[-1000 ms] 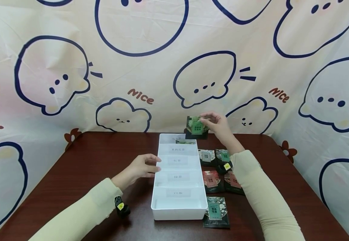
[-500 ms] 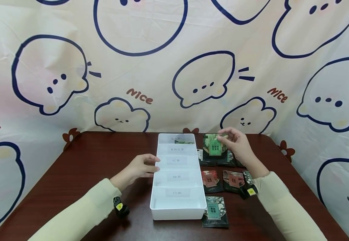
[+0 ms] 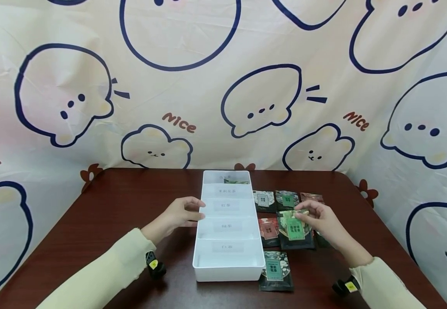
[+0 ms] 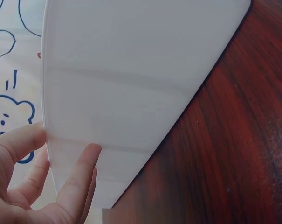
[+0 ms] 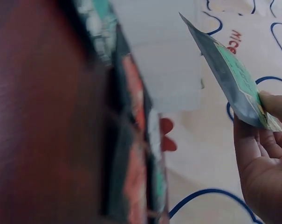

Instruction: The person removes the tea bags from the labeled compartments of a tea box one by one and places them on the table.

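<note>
Between the thumb and fingers of my right hand (image 3: pixel 325 225) is a green and black tea packet (image 3: pixel 296 240), pinched by its upper right corner. In the head view the packet overlaps the loose packets right of the tray; the right wrist view shows it raised off the table. My left hand (image 3: pixel 177 214) touches the left side of a long white divided tray (image 3: pixel 229 274). In the left wrist view, its fingertips (image 4: pixel 92 151) lie against the tray's outer wall and rim. Another green packet (image 3: pixel 236 181) shows in the tray's farthest compartment.
Right of the tray, several packets lie on the dark wooden table (image 3: pixel 150 184): a white one (image 3: pixel 264 201), a green one (image 3: pixel 287 199) and a red one (image 3: pixel 268 229) among them. Nearest the front is a teal-labelled packet (image 3: pixel 275 271). A printed cloth (image 3: pixel 208 94) hangs behind.
My right hand has brought the green tea packet from beside the tray's far end rightward and down toward me, over the loose packets. The left hand stays at the tray's side.
</note>
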Demonstrator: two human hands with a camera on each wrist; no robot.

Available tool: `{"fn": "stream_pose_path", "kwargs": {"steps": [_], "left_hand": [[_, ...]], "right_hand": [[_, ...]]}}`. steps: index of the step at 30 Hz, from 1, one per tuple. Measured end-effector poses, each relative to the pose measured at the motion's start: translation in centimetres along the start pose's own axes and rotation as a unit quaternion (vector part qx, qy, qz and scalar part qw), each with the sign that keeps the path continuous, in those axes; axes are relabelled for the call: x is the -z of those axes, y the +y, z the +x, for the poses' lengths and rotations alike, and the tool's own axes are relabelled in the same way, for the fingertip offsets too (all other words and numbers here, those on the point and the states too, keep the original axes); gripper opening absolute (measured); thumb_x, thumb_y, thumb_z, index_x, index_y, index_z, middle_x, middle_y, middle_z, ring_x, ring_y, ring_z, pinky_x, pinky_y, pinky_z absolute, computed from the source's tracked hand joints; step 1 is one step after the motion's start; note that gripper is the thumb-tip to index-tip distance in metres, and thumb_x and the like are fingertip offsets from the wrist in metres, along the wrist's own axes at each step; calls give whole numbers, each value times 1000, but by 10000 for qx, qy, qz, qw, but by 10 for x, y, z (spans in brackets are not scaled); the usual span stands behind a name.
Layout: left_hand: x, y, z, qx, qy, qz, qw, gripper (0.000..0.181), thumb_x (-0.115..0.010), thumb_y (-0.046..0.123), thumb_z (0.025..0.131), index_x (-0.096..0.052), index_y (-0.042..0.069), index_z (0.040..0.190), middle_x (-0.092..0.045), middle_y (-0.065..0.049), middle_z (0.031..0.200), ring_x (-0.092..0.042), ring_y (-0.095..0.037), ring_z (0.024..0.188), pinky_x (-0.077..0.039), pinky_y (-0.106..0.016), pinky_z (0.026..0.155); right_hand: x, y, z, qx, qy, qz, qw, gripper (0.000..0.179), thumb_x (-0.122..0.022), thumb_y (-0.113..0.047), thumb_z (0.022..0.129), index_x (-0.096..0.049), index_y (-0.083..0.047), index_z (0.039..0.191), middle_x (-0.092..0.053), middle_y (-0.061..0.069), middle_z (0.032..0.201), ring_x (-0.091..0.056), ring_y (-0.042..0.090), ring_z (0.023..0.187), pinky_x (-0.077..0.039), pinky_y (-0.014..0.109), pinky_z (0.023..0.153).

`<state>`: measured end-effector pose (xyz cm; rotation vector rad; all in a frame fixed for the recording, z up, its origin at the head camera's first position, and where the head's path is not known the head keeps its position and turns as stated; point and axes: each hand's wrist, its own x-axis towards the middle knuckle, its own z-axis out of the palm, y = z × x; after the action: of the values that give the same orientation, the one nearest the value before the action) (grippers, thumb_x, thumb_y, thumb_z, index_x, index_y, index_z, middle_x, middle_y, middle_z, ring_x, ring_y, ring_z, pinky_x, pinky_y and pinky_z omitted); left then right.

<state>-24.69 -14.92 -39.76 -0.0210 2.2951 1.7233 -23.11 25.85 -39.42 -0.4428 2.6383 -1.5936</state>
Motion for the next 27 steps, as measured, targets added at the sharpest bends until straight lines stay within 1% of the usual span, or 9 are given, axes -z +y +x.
{"fn": "stream_pose_path", "kwargs": {"steps": [4,7,12,14,15,19,24,26,27], "left_hand": [[-1,0,1,-10,-4,-12,10000,35,-74,3,83,-61,3,116,-56,-19,121,-66,-23,86,-60,-40,79],[0,-1,0,-33,-5,10,10000,35,-74,4,83,-61,2,115,-55,-20,120,-66,-23,86,-60,-40,79],[1,0,-1,-38,-17,19,10000,35,-74,4,83,-61,2,116,-55,-20,121,-66,-23,86,-60,-40,79],[1,0,0,-15,6,0,10000,35,-74,4,83,-61,3,116,-55,-20,121,-66,-23,86,-60,-40,79],[1,1,0,-23,0,6,10000,35,-74,4,83,-61,2,116,-55,-20,122,-66,-23,86,-60,-40,79],[1,1,1,-40,10,7,10000,35,-73,3,84,-61,2,116,-56,-19,121,-66,-23,85,-60,-41,79],[0,0,1,-27,31,16,10000,35,-73,3,84,-61,2,116,-56,-19,119,-66,-22,85,-60,-40,79],[0,0,1,-29,27,11,10000,35,-73,3,83,-61,2,116,-56,-19,120,-66,-22,85,-60,-40,79],[0,0,1,-40,24,6,10000,35,-74,3,83,-61,2,116,-56,-19,120,-66,-22,85,-60,-40,79]], "right_hand": [[4,12,-15,-458,-206,86,9987,34,-67,-28,92,-60,-3,113,-55,-1,71,-44,11,55,-44,36,49],[5,19,-25,-711,-413,187,9964,36,-67,-28,92,-59,-1,115,-50,-3,67,-37,9,51,-40,35,46],[8,28,-37,-897,-762,303,9926,37,-65,-25,93,-58,3,116,-51,-4,70,-30,8,48,-36,36,44],[9,30,-40,-987,-867,358,9907,38,-65,-26,93,-57,3,116,-48,-4,68,-29,8,48,-34,36,44],[9,31,-41,-1046,-893,366,9898,38,-65,-27,93,-57,3,116,-44,-4,65,-28,8,48,-34,35,44],[8,33,-44,-1172,-972,402,9875,42,-66,-27,92,-56,4,117,-42,-3,65,-28,8,48,-33,33,44],[5,37,-46,-1176,-981,92,9882,39,-68,-28,90,-58,2,113,-61,3,85,-36,7,52,-40,29,47],[4,38,-46,-1170,-974,-138,9883,38,-69,-30,89,-60,0,111,-65,8,95,-42,7,55,-44,29,50],[3,39,-46,-1154,-974,-246,9882,38,-70,-31,89,-60,-1,110,-65,8,95,-44,8,56,-45,30,51]]}}
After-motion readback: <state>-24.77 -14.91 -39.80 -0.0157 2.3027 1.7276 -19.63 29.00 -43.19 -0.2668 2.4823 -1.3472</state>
